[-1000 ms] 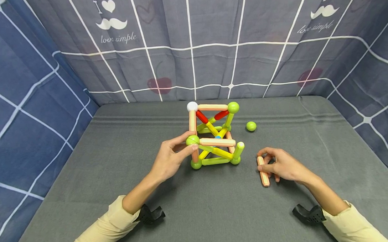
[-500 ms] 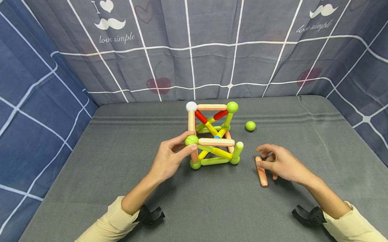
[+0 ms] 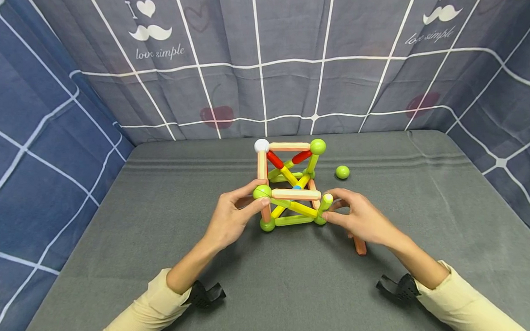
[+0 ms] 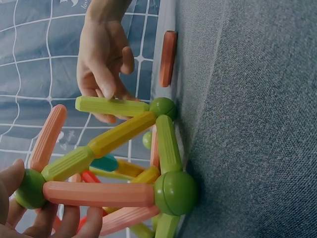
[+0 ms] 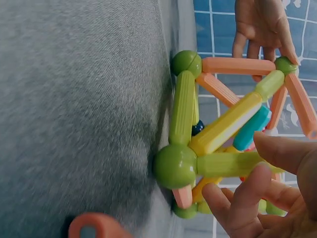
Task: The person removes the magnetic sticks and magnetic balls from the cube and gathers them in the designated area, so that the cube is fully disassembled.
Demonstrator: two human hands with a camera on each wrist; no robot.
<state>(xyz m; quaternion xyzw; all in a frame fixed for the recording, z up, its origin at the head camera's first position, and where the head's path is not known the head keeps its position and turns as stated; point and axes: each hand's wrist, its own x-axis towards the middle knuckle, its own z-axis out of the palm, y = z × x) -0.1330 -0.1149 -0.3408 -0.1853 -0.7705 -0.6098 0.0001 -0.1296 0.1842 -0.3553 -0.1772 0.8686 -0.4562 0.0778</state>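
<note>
A frame of magnetic rods [image 3: 295, 221] and balls stands mid-table. My left hand [image 3: 232, 218] pinches the green ball [image 3: 262, 192] at its near upper left corner. From that ball a peach rod [image 3: 295, 194] reaches rightward, its far end free in the left wrist view. My right hand [image 3: 359, 216] is at the near right corner, thumb and fingers curled around the upright green rod [image 5: 228, 164], which stands on a green ball [image 5: 175, 166]. Just below the right hand, a loose peach rod [image 3: 360, 246] lies on the table, partly hidden in the head view.
A loose green ball [image 3: 342, 172] rests on the table right of the frame. Grey cloth [image 3: 160, 188] covers the table. Checked curtains [image 3: 288, 86] rise behind and at both sides. Each wrist wears a black camera mount [image 3: 205, 293].
My right hand has let go of the loose peach rod, leaving it on the table, and moved left to the frame's upright green rod. The left hand keeps its hold on the corner ball.
</note>
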